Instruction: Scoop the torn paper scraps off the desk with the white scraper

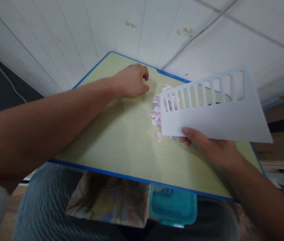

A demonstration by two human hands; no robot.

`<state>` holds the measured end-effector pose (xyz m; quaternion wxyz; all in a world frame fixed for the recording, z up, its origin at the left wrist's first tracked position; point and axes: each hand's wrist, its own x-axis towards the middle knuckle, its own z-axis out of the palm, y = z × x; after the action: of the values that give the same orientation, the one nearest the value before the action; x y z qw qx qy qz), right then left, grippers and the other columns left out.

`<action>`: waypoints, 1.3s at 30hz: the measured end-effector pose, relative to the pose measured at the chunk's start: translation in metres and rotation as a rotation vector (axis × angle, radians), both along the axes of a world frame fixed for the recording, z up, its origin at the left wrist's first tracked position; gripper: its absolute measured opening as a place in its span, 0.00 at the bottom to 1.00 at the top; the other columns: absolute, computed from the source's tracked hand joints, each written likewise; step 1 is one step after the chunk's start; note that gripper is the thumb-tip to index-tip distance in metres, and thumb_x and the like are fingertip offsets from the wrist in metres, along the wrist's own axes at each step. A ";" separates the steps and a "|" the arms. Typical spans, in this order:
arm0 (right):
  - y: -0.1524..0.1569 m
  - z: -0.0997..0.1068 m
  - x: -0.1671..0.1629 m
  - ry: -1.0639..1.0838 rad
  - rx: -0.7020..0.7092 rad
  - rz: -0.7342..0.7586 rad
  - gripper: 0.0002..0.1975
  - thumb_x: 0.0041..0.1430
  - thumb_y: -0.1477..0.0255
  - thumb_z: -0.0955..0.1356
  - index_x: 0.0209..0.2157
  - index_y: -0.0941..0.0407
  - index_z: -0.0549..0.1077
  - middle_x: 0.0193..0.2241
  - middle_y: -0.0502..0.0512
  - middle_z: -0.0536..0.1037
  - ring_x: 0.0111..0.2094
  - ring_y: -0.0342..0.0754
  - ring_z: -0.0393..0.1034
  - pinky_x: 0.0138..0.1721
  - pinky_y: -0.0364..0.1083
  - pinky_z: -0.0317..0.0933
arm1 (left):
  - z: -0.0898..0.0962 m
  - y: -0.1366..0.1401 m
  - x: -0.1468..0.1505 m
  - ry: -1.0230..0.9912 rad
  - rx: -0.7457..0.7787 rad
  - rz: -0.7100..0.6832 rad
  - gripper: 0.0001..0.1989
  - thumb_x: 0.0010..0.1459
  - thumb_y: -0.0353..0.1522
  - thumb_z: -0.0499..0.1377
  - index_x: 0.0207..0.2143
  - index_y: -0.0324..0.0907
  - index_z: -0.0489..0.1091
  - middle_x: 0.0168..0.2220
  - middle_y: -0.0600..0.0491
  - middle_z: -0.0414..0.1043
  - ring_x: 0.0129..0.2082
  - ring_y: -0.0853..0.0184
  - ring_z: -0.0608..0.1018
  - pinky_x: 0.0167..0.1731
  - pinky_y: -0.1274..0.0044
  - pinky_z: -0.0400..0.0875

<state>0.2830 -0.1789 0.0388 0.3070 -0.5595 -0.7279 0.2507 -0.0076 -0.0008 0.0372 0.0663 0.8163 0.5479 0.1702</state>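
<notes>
White slotted sheet [214, 124], one, held in the grip of the right hand [215, 147]: thumb flat on the upper face near the lower edge, fingers underneath. Sheet slanted over the right part of the tabletop [116, 137]; slots in a row along its far edge, narrow at the left end, broader toward the right. Whether the sheet touches what lies below, cannot be told.

Left hand [133, 80]: grip empty, fingers curled, a small gap between thumb and forefinger; located near the far edge of the tabletop, left of the sheet and apart from it.

Paper scraps [156, 113], pink and white, torn or crumpled, a loose heap at the sheet's left end, partly covered by it and partly seen through the narrowest slots; one small piece lies nearer the person.

Tabletop: pale yellow-green, blue edging [101, 171].

Below the near edge: teal plastic container [173, 207], partly hidden; to its left, patterned cloth [106, 201]; beneath both, grey trousers [46, 201].

Behind: white panelled wall [69, 36], scuffed, with a grey cable [197, 35] running diagonally.
</notes>
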 end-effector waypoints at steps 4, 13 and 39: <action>0.007 0.001 0.001 0.220 0.034 -0.113 0.18 0.66 0.63 0.78 0.21 0.47 0.78 0.20 0.49 0.81 0.22 0.53 0.75 0.30 0.53 0.74 | 0.049 -0.036 -0.004 0.201 -0.065 -0.058 0.04 0.63 0.27 0.72 0.38 0.42 0.81 0.34 0.54 0.76 0.33 0.64 0.71 0.44 0.69 0.71; 0.033 -0.008 0.010 0.337 0.142 -0.268 0.18 0.68 0.66 0.76 0.23 0.48 0.76 0.20 0.47 0.78 0.20 0.50 0.71 0.36 0.55 0.75 | 0.030 -0.111 0.015 0.204 -0.168 -0.524 0.07 0.63 0.38 0.75 0.43 0.51 0.86 0.47 0.55 0.86 0.46 0.54 0.87 0.47 0.68 0.78; 0.041 -0.011 0.001 0.298 0.098 -0.167 0.20 0.67 0.64 0.71 0.19 0.45 0.71 0.18 0.51 0.74 0.31 0.56 0.80 0.41 0.54 0.75 | 0.005 -0.136 0.009 0.253 0.083 -0.579 0.08 0.73 0.28 0.64 0.41 0.43 0.84 0.44 0.46 0.86 0.45 0.54 0.86 0.48 0.65 0.80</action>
<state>0.2840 -0.1377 0.0280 0.4582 -0.5592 -0.6367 0.2685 0.0012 -0.1368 0.0424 0.0102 0.9550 0.2895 0.0637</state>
